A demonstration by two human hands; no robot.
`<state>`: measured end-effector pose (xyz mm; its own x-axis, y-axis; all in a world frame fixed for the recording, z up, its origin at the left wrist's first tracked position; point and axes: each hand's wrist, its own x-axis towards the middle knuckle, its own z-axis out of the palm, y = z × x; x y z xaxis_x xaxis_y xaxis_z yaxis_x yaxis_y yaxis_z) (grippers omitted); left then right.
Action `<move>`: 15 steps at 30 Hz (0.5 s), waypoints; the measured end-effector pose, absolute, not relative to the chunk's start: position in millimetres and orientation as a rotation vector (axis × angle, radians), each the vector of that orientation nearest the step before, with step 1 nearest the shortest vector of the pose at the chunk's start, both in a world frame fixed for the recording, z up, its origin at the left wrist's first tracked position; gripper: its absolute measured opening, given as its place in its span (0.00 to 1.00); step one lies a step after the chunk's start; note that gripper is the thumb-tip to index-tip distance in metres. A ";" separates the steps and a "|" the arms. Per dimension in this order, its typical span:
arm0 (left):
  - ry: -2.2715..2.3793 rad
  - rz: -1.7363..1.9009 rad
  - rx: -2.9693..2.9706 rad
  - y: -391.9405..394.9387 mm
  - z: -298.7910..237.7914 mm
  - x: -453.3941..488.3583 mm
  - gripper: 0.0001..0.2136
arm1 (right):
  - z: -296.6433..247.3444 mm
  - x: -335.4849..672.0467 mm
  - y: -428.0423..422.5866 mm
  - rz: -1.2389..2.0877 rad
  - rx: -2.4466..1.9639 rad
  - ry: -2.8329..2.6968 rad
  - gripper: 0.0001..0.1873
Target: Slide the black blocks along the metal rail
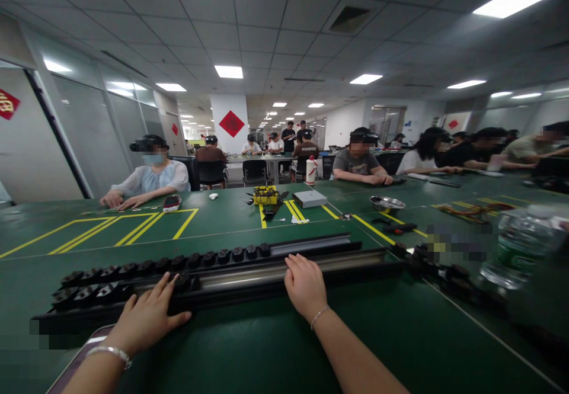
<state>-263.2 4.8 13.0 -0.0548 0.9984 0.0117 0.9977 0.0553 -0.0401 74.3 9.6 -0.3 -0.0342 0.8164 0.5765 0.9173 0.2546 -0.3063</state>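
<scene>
Two long black rails with a metallic inner channel lie side by side across the green table. In the near rail (pixel 347 262), several black socket-like blocks (pixel 87 293) sit at the left end. My left hand (pixel 149 317) reaches over this rail with fingers spread and thumb out, its fingertips beside a single black block (pixel 185 282). Farther right, my right hand (pixel 307 287) rests over the same rail, its fingers together and curved across the edge; its thumb is hidden. Behind, the far rail (pixel 317 244) carries a row of similar blocks (pixel 208 258).
At the right stand a plastic water bottle (pixel 515 252) and dark parts (pixel 457 278). Beyond the rails are a metal bowl (pixel 387 203), a grey box (pixel 310 198), a yellow holder (pixel 265 195) and yellow tape lines. Several people sit around the table.
</scene>
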 end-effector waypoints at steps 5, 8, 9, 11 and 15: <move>-2.217 -0.057 -2.050 -1.6 8.9 -255.0 0.41 | 0.8 75.7 9.5 -0.175 -1.567 -1.874 0.19; -2.183 -0.163 -1.982 -4.7 4.5 -251.5 0.37 | 0.7 76.3 9.6 -0.180 -1.571 -1.884 0.19; -2.170 -0.191 -1.967 -5.2 3.1 -251.0 0.36 | 0.6 76.4 9.6 -0.183 -1.573 -1.886 0.19; -2.153 -0.226 -1.949 -5.2 0.7 -251.0 0.35 | 0.5 76.4 9.8 -0.189 -1.580 -1.888 0.19; -2.144 -0.233 -1.927 -2.8 -2.7 -251.6 0.34 | 1.0 76.9 11.0 -0.189 -1.584 -1.893 0.19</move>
